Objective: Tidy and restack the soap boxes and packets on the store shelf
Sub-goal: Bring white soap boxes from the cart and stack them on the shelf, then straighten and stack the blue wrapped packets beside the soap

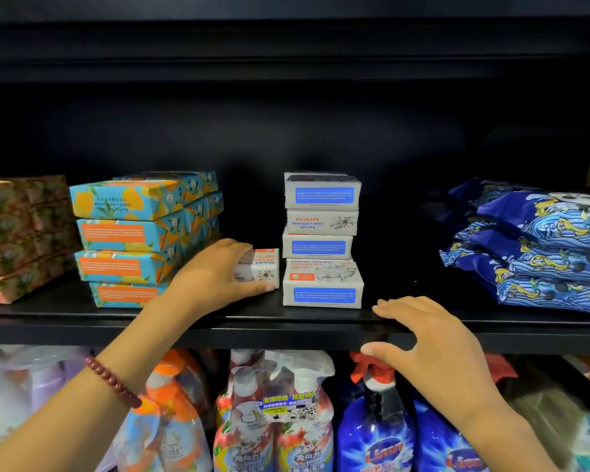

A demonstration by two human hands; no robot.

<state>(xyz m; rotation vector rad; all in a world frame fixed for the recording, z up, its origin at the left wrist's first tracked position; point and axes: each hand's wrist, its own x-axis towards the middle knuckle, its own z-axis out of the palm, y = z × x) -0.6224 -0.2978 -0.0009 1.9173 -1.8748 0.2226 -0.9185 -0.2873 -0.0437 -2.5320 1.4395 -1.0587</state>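
While the left hand point(215, 270) reaches in at frame centre, its fingers point(239, 248) curl over the top of a white soap box point(261, 267), w/ thumb along the lower front, gripping it. The box is low on the shelf point(286, 330), just left of the stack of white boxes point(322, 240); can't tell if it rests on the board or is a bit lifted. That stack is four high, slightly uneven, labels upside down. Right hand point(433, 338), lower right of centre, holds nothing: fingers loosely extended over the shelf's front edge, thumb below the lip. Bead bracelet point(111, 381) on the left wrist. Blue-orange boxes point(133, 233) are stacked mid-left, pink floral boxes point(21, 233) at far left, blue packets point(539, 247) piled at right, well apart from the stack. Spray bottles point(280, 413) fill the level below, along the bottom of frame.
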